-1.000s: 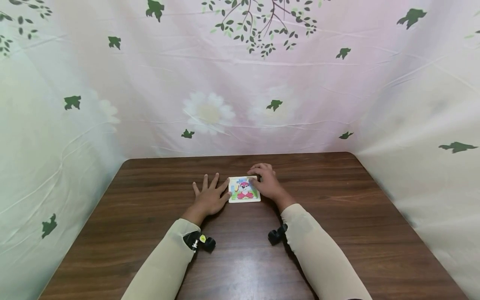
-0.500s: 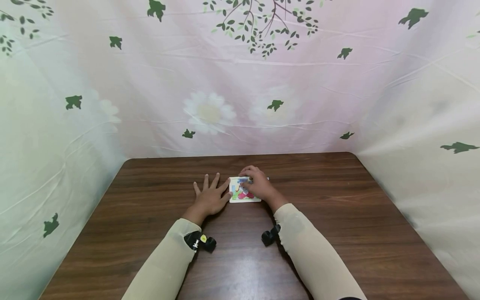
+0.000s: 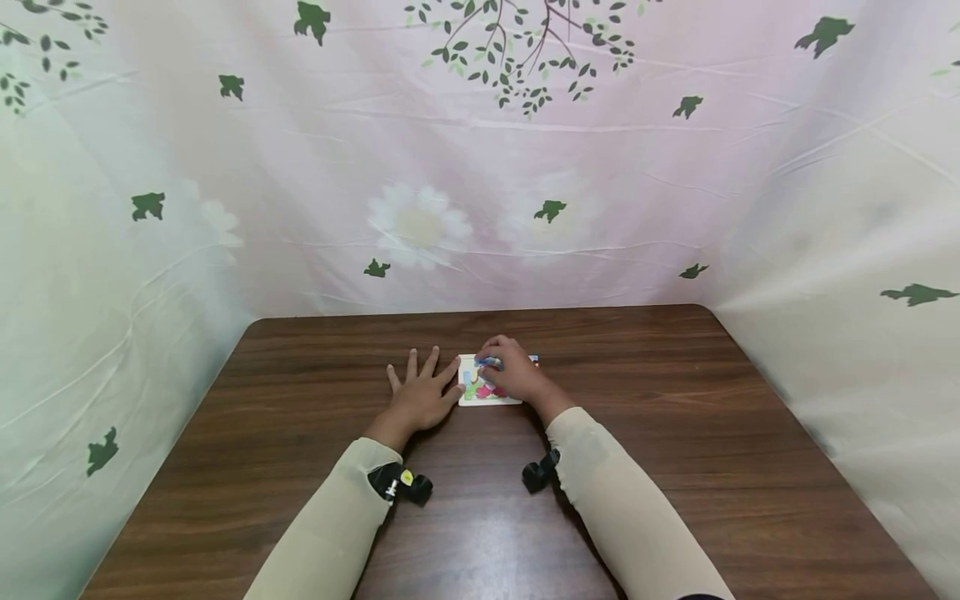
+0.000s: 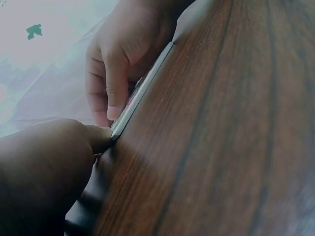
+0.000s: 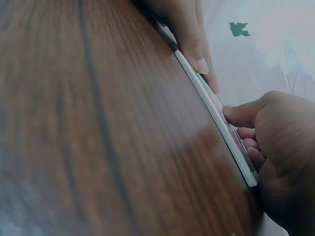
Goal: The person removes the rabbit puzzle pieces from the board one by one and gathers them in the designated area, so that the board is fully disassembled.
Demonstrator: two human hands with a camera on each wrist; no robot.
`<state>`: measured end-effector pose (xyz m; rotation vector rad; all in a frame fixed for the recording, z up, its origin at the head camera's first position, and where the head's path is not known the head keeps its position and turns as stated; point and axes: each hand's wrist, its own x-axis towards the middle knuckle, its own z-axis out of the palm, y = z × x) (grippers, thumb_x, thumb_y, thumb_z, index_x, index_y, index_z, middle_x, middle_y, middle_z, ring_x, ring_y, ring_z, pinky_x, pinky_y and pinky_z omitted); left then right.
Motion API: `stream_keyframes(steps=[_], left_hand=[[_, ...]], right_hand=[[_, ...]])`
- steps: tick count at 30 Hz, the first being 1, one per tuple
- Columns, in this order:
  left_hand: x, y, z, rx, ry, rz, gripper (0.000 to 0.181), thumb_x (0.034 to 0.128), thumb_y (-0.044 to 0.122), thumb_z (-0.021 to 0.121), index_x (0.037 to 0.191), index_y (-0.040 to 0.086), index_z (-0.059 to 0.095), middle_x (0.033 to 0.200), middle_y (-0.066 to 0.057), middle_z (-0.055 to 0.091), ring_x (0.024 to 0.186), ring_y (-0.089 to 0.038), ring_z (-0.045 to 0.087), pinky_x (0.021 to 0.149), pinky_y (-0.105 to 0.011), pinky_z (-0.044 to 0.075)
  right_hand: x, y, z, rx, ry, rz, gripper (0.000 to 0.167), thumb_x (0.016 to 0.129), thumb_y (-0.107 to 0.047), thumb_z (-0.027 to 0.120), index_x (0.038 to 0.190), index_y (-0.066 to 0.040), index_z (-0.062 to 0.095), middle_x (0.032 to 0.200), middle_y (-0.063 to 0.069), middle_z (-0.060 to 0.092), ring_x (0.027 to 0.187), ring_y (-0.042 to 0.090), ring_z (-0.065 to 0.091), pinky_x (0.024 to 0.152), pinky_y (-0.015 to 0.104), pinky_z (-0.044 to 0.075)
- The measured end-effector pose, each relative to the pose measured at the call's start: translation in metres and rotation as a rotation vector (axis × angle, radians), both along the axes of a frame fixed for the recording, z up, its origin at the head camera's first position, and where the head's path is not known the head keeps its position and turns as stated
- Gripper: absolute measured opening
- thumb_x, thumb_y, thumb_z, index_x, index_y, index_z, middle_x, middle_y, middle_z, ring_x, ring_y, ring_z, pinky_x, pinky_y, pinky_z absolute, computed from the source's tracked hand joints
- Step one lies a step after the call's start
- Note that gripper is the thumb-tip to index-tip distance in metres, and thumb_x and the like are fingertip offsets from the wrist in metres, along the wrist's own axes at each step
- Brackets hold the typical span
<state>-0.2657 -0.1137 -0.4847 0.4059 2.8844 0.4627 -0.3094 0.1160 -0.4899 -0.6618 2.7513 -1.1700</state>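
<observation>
A small square picture puzzle [image 3: 471, 398] with a white border and a pink cartoon animal lies flat on the table. My left hand [image 3: 422, 400] rests on the wood with fingers spread, its thumb and forefinger touching the puzzle's left edge. Over the upper right part of the picture, my right hand [image 3: 517, 373] bends its fingers and thumb down to the surface. Blue shows between them; whether they pinch a piece is hidden. A small blue and white patch [image 3: 534, 359] shows past the right hand. The right wrist view has the right thumb [image 5: 236, 114] against the puzzle's face.
The brown wood-grain table [image 3: 480, 533] extends around both arms. A printed cloth [image 3: 465, 167] with birds, leaves and flowers hangs behind it and at both sides. Each sleeve carries a black wrist camera, one on the left [image 3: 418, 490] and one on the right [image 3: 536, 476].
My right hand has moved left over the puzzle, covering more of its upper right. A blue and white patch has come into sight at its right. My left hand stays in place.
</observation>
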Motion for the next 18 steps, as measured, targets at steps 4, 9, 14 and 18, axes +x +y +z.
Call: stream_keyframes(steps=[4,9,14,18], left_hand=[[0.0001,-0.0004,-0.0013,0.006,0.001,0.002,0.066,0.1146,0.063,0.035,0.175,0.038,0.025,0.187,-0.009,0.004,0.17,-0.051,-0.009,0.124,-0.085,-0.009],[-0.0001,0.0,-0.0017,0.003,0.002,0.003,0.066,0.1144,0.063,0.035,0.175,0.038,0.025,0.187,-0.009,0.004,0.17,-0.051,-0.01,0.124,-0.085,-0.009],[-0.0003,0.0006,-0.0004,0.004,0.0,0.006,0.066,0.1145,0.063,0.036,0.175,0.038,0.025,0.187,-0.009,0.004,0.17,-0.051,-0.01,0.124,-0.085,-0.009],[-0.0009,0.0009,-0.0006,-0.001,0.003,0.006,0.066,0.1145,0.063,0.035,0.175,0.038,0.026,0.187,-0.009,0.004,0.17,-0.051,-0.009,0.124,-0.085,-0.008]], right_hand=[[0.0004,-0.0013,-0.0003,0.002,-0.007,0.004,0.021,0.109,-0.015,0.069,0.127,-0.01,0.079,0.152,0.015,0.056,0.142,0.037,0.048,0.116,0.059,0.048],[0.0006,-0.003,0.0006,0.021,0.017,0.019,0.019,0.109,-0.012,0.066,0.124,-0.009,0.077,0.151,0.017,0.055,0.14,0.038,0.047,0.114,0.059,0.047],[0.0001,-0.005,0.0036,0.047,0.016,0.028,0.017,0.11,-0.01,0.063,0.122,-0.01,0.075,0.151,0.018,0.053,0.139,0.039,0.044,0.113,0.059,0.047],[0.0001,-0.0066,0.0054,0.052,0.0,0.024,0.015,0.11,-0.01,0.063,0.121,-0.01,0.073,0.152,0.017,0.052,0.138,0.038,0.043,0.112,0.058,0.047]])
